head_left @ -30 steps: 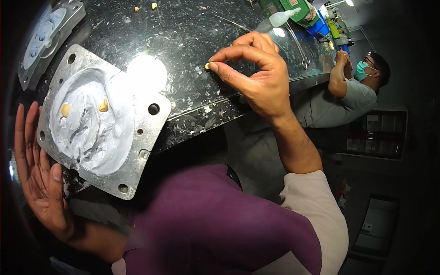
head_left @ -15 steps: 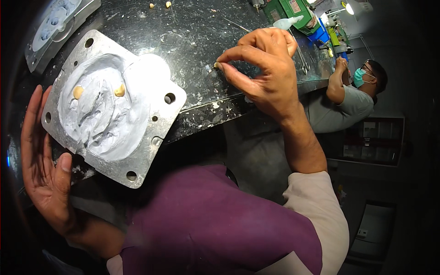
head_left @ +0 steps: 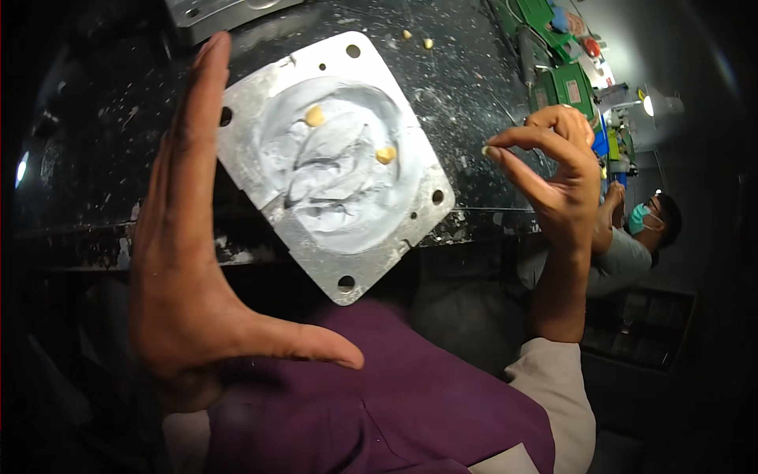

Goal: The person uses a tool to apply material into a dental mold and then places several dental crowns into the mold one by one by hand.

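A square metal mould half point(head_left: 260, 91) with corner holes lies tilted on the black bench, slightly overhanging its near edge. Its round hollow holds a pale grey, plaster-like filling point(head_left: 339, 162) with an uneven, ridged surface. Two small yellowish pieces point(head_left: 315, 116) point(head_left: 385, 156) sit in the filling. My left hand point(head_left: 185, 276) is open along the mould's left side, fingers straight and thumb stretched out below the near corner. Right of the mould, my right hand point(head_left: 557, 178) pinches a small pale yellowish piece point(head_left: 485, 150) between thumb and forefinger, mostly hidden by the fingertips.
Two more yellowish pieces point(head_left: 407, 34) point(head_left: 428, 43) lie farther back on the speckled bench point(head_left: 466, 95). Another metal mould part point(head_left: 225, 16) stands at the far left. Green bins point(head_left: 570, 88) line the far right, where a masked person point(head_left: 628, 253) sits at the bench.
The view has shifted, so the mould appears farther right and turned. My left hand has risen with its thumb spread away from the mould. My right hand still pinches the small piece.
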A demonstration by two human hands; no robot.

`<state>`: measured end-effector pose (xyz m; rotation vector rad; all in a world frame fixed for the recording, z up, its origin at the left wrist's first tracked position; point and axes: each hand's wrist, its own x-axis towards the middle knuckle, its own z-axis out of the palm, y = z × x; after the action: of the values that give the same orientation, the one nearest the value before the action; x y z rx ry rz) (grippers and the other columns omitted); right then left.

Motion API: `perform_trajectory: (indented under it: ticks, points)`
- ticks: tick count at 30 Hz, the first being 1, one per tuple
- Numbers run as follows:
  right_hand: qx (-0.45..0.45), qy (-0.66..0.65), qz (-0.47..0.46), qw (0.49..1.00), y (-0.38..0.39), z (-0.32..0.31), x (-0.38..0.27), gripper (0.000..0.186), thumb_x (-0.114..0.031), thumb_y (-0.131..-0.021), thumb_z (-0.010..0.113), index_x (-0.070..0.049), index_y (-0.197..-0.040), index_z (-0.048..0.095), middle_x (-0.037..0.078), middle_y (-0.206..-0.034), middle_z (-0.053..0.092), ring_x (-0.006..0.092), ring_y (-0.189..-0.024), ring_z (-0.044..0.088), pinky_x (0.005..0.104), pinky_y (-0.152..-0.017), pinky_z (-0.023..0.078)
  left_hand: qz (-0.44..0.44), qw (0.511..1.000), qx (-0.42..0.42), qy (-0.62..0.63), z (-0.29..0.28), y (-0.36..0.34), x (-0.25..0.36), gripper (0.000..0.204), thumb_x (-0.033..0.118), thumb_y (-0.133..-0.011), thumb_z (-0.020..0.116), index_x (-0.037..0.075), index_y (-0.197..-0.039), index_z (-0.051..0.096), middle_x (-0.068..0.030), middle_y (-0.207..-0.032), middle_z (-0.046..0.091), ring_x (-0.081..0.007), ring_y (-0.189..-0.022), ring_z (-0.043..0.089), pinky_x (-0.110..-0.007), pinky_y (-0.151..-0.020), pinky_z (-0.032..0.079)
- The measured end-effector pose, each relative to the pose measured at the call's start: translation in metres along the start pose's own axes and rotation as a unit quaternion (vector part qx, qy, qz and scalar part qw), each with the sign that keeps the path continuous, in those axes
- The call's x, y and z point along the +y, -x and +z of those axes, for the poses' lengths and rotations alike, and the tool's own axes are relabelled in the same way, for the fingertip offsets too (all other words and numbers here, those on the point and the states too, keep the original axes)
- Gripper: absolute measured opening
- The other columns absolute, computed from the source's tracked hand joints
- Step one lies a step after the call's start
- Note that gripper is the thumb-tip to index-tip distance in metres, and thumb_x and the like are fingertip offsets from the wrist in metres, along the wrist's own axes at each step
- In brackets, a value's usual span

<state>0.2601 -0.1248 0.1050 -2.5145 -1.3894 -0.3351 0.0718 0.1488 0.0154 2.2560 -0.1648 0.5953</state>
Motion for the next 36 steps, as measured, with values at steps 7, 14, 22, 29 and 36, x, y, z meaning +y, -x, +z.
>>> perform_trajectory:
  ticks: [7,14,22,29,36]
  points:
    - [-0.059,-0.134,-0.182,0.972,-0.066,-0.001,-0.044,0.026,-0.001,-0.066,0.089,-0.006,-0.090,0.080,0.000,-0.085,0.059,0.0150,-0.086,0.054,0.0295,-0.077,0.042,-0.029,0.999,0.004,-0.030,0.002,-0.007,0.023,0.165,0.063,-0.038,0.097,-0.001,-0.163,0.012,-0.0267,-0.168,0.019,-0.0454,-0.151,0.033,-0.056,-0.120,0.034]
    - [-0.137,-0.059,-0.280,0.948,-0.108,0.013,-0.084,0.024,-0.003,-0.069,0.088,-0.007,-0.090,0.078,0.000,-0.084,0.058,0.0152,-0.086,0.053,0.0299,-0.078,0.041,-0.041,0.997,0.039,-0.045,-0.019,-0.006,0.013,0.157,0.055,-0.040,0.096,0.002,-0.164,0.017,-0.0235,-0.168,0.024,-0.0424,-0.151,0.034,-0.054,-0.121,0.034]
    - [-0.143,-0.026,-0.295,0.945,-0.118,0.018,-0.093,0.021,-0.005,-0.072,0.086,-0.008,-0.089,0.075,-0.001,-0.084,0.057,0.0155,-0.085,0.053,0.0305,-0.078,0.040,-0.013,0.995,0.087,-0.050,-0.014,-0.002,0.012,0.153,0.050,-0.038,0.096,0.005,-0.164,0.022,-0.0213,-0.167,0.028,-0.0394,-0.152,0.035,-0.050,-0.120,0.035]
    - [-0.147,-0.015,-0.302,0.942,-0.119,0.017,-0.096,0.019,-0.007,-0.075,0.085,-0.009,-0.089,0.073,-0.001,-0.084,0.056,0.0157,-0.085,0.053,0.0310,-0.078,0.040,0.033,0.994,0.093,-0.048,-0.013,-0.003,0.009,0.153,0.049,-0.039,0.096,0.000,-0.163,0.022,-0.0238,-0.166,0.029,-0.0400,-0.152,0.035,-0.049,-0.120,0.035]
    - [-0.150,-0.009,-0.304,0.941,-0.119,0.017,-0.096,0.017,-0.009,-0.078,0.083,-0.010,-0.088,0.070,-0.001,-0.084,0.055,0.0159,-0.084,0.052,0.0315,-0.078,0.039,-0.049,0.997,0.054,-0.025,-0.016,-0.002,0.009,0.152,0.052,-0.038,0.095,0.001,-0.163,0.025,-0.0235,-0.165,0.030,-0.0417,-0.150,0.037,-0.051,-0.120,0.036]
